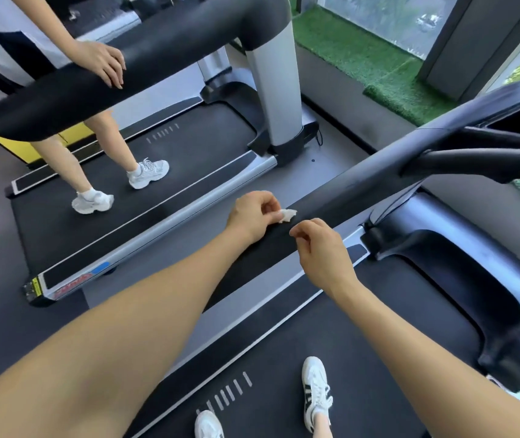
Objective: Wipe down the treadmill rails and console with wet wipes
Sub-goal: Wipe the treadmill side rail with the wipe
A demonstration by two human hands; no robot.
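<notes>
- Hands of a person standing on a treadmill meet over its left rail (pixel 331 200), a long black padded bar that runs from lower left up toward the console (pixel 514 121) at upper right.
- Left hand (pixel 252 216) rests on the rail and pinches a small crumpled white wipe (pixel 287 214) between thumb and fingertips; the wipe touches the top of the rail.
- Right hand (pixel 321 248) hovers just beside the wipe, its fingers curled with thumb and forefinger pressed together; whether they hold a corner of anything cannot be told.
- Both forearms are bare and reach in from the bottom edge.
- White shoes (pixel 315 393) with dark stripes stand on the black belt (pixel 363 327) below.
- Second treadmill (pixel 157 191) stands alongside to the left, where another person in white trainers (pixel 148 172) stands with a hand (pixel 103 61) resting flat on its black rail.
- Green artificial turf (pixel 353 49) lies along a window at upper right.
</notes>
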